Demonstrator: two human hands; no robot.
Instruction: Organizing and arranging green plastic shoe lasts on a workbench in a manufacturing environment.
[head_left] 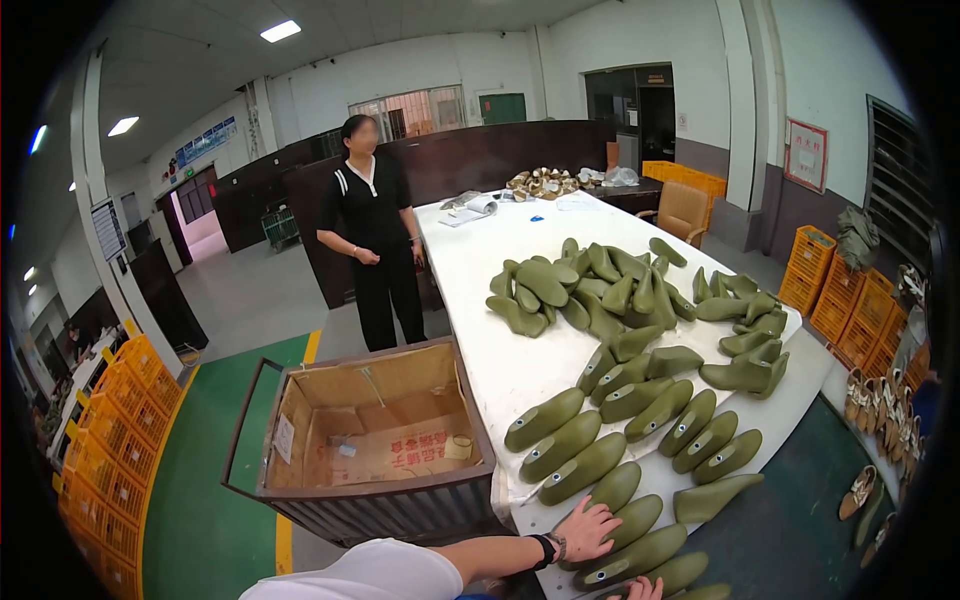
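The person's left hand (586,528) lies over the green shoe forms (640,515) at the near end of the white table (465,262), its fingers spread; whether they grip is hard to tell. The right hand (640,588), also at the table's near end, is mostly cut off by the lower edge, so its hold cannot be told. More forms stand in rows farther up the table, with a heap (543,284) beyond.

The forms look like hard, smooth plastic: stiff, probably solid-feeling, slightly slippery and unlikely to break. A palm over the top, fingers wrapping the narrower middle, should suit them best.

No brand is readable on the forms. Left of the table, the cart (380,510) has red printing (430,455) inside; right of the table hangs a red-framed notice (806,155).
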